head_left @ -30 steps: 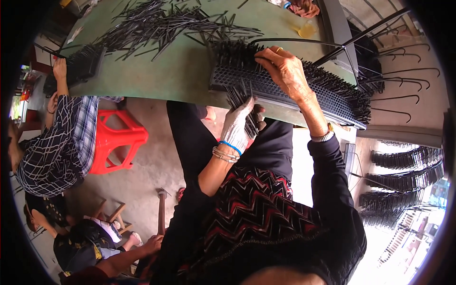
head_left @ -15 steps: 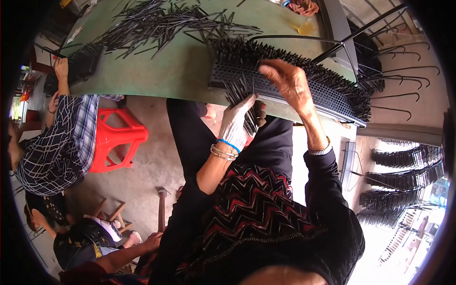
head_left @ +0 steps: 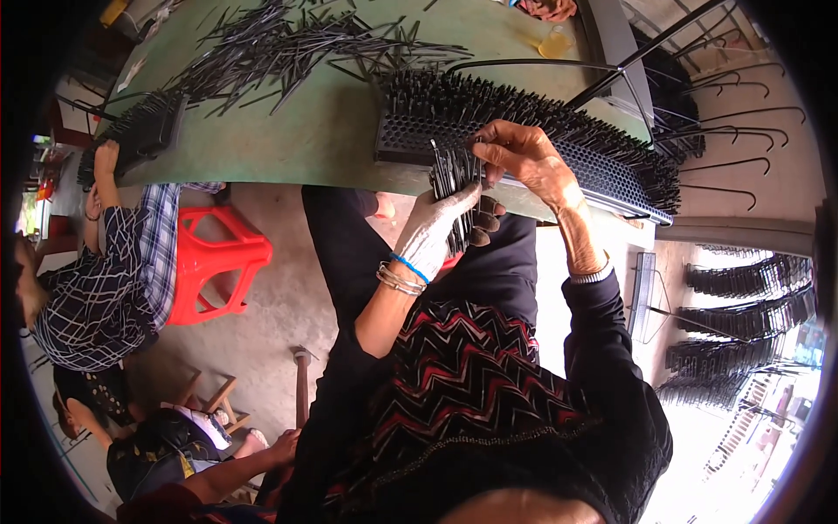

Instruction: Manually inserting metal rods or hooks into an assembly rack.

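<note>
A bundle of thin black rods (head_left: 449,175) is gripped in my left hand (head_left: 434,227), which wears a whitish glove with dark-stained fingertips. Over the upper end of that bundle, my bare right hand (head_left: 534,166) pinches thumb and forefinger together on a black rod. Just beyond both hands lies a long black perforated rack (head_left: 415,133) at the near edge of the green table (head_left: 262,157). Many black rods stand upright in its holes, densest along the far side, while the near rows of holes show bare. A bent black wire frame (head_left: 541,63) rises over the rack.
Loose black rods (head_left: 297,57) lie heaped farther back. A cup of yellow liquid (head_left: 555,44) stands back right. At left, a person (head_left: 92,279) works at another rack (head_left: 144,135); a red stool (head_left: 218,262) is close by. Hooks (head_left: 742,140) line the right wall. A hammer (head_left: 302,375) is below.
My right hand has come down and left from above the rack to the bundle, its fingers closing at the rods. My left hand has tilted the bundle more upright.
</note>
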A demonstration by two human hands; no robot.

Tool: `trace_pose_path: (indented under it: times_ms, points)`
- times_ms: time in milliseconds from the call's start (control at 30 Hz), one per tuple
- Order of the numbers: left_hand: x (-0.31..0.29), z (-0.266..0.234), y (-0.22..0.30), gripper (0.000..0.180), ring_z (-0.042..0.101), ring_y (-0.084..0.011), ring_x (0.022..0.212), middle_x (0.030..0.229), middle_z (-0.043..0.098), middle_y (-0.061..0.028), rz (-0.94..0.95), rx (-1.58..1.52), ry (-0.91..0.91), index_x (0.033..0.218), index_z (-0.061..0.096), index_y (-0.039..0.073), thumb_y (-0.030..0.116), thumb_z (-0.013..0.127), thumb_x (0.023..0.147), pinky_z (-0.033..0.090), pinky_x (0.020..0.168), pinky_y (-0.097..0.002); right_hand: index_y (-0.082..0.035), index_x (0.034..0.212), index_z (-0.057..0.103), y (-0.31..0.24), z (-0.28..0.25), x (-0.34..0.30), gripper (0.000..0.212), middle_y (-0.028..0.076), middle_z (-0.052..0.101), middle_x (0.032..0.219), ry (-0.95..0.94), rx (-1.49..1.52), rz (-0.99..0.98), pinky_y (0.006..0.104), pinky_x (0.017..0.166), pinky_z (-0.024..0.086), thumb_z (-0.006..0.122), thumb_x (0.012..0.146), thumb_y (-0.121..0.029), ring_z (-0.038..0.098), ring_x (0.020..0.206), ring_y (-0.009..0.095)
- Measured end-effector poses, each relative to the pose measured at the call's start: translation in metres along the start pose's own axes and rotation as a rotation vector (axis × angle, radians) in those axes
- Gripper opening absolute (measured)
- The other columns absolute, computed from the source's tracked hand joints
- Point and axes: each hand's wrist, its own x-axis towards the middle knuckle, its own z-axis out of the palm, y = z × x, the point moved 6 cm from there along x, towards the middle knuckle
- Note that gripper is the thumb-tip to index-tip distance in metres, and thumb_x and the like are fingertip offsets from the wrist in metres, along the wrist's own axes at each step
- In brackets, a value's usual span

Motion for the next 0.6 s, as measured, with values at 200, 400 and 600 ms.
trace_pose_path:
  times_ms: [200, 400, 600]
  points:
    - [0.005, -0.001, 0.004, 0.025, 0.068, -0.0196, 0.065, 0.088, 0.070, -0.0144, 0.034, -0.104, 0.009, 0.109, 0.061, 0.001, 0.022, 0.056, 0.096, 0.055, 0.051, -0.0280, 0.003, 0.097, 0.060, 0.001, -0.009, 0.003, 0.014, 0.006, 0.064, 0.075, -0.006, 0.081, 0.023, 0.0270, 0.067, 0.054, 0.062, 0.092, -0.011, 0.065, 0.069, 0.013]
    - [0.007, -0.004, 0.003, 0.024, 0.068, -0.0192, 0.067, 0.091, 0.070, -0.0116, 0.000, -0.094, -0.022, 0.110, 0.062, 0.003, 0.022, 0.054, 0.097, 0.055, 0.053, -0.0276, 0.004, 0.099, 0.058, -0.004, -0.012, 0.001, 0.013, 0.008, 0.064, 0.080, -0.053, 0.092, 0.064, 0.0284, 0.070, 0.057, 0.060, 0.092, -0.008, 0.070, 0.075, 0.017]
    - [0.008, -0.012, -0.004, 0.020, 0.067, -0.0194, 0.075, 0.088, 0.068, -0.0077, -0.038, -0.213, 0.163, 0.103, 0.062, 0.007, 0.024, 0.058, 0.095, 0.056, 0.059, -0.0345, 0.001, 0.097, 0.058, -0.013, -0.029, -0.005, 0.011, 0.007, 0.064, 0.081, 0.166, 0.096, -0.105, 0.0262, 0.068, 0.056, 0.060, 0.094, -0.009, 0.070, 0.075, 0.017]
